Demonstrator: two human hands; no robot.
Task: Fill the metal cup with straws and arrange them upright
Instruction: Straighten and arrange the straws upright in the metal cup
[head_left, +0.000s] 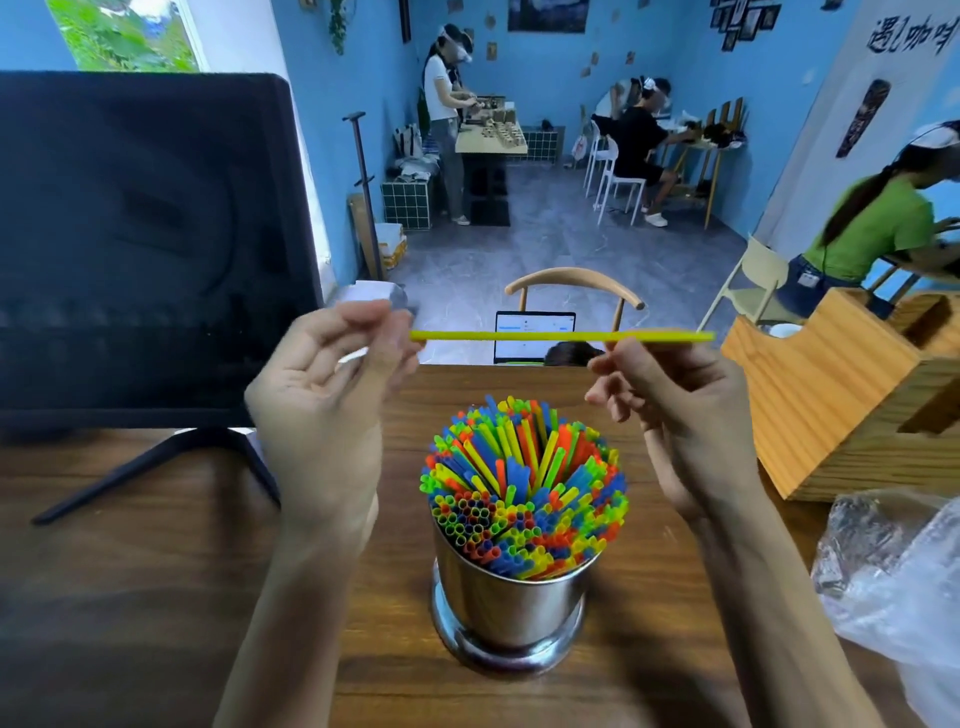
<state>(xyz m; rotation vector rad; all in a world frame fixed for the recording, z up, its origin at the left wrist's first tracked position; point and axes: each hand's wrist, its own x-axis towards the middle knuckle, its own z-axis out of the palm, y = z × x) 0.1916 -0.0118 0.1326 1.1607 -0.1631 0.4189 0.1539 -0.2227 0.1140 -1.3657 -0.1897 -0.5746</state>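
Wooden table (156, 597) bears the straw-packed metal cup (511, 603); above it, left hand (324, 395) and right hand (680, 410) each pinch the level yellow straw (519, 336).

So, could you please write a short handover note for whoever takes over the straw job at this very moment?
Left hand: raised above the table, fingers pinching a crumpled clear wrapper at one end of the yellow straw.
Right hand: pinches the straw near its other end; the straw lies level in the air, above and beyond the metal cup.
Cup: stands on the wooden table between the forearms, packed with coloured straws, mostly upright, fanning outward at the top.
Done: cup nearly full.
Left: put the yellow straw in and straighten the fanned ones. A clear plastic bag lies at the right edge.
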